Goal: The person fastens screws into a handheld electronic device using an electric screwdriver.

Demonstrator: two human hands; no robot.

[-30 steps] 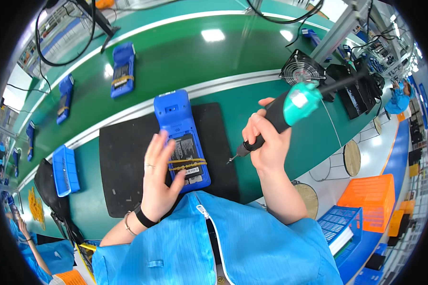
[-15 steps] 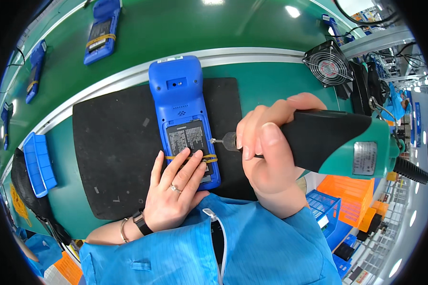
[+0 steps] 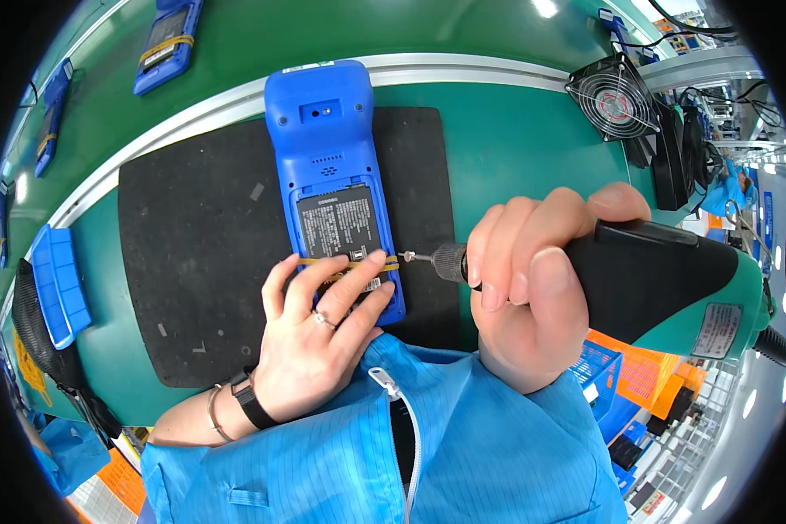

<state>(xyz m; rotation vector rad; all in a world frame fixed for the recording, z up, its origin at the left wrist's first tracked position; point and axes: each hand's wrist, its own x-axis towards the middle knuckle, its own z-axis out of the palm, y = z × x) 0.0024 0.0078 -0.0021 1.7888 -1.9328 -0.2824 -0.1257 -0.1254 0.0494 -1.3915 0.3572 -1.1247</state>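
Note:
A blue handheld terminal [image 3: 319,109] lies back side up on a black mat [image 3: 196,253], its black battery [image 3: 336,223] exposed in an open bay. Yellow rubber bands [image 3: 391,262] cross its lower part. My left hand [image 3: 310,327] rests on this lower end, fingers spread and slightly bent, the tips at the bands and battery. In my right hand [image 3: 533,279] is a green and black electric screwdriver [image 3: 664,279], held sideways with fingers wrapped around its front. A small screw [image 3: 408,256] sits at the bit's tip, just beside the terminal's right edge.
A blue parts bin [image 3: 59,284] stands at the left beside a black mesh thing [image 3: 35,319]. Beyond the metal rail are more banded blue terminals [image 3: 168,44]. A fan [image 3: 616,105] stands at the back right. Blue and orange crates [image 3: 633,375] are at the lower right.
The screwdriver has shifted right and nearer to me relative to the terminal, its tip now level with the bands. My left fingers have bent a little more. The whole view has shifted slightly.

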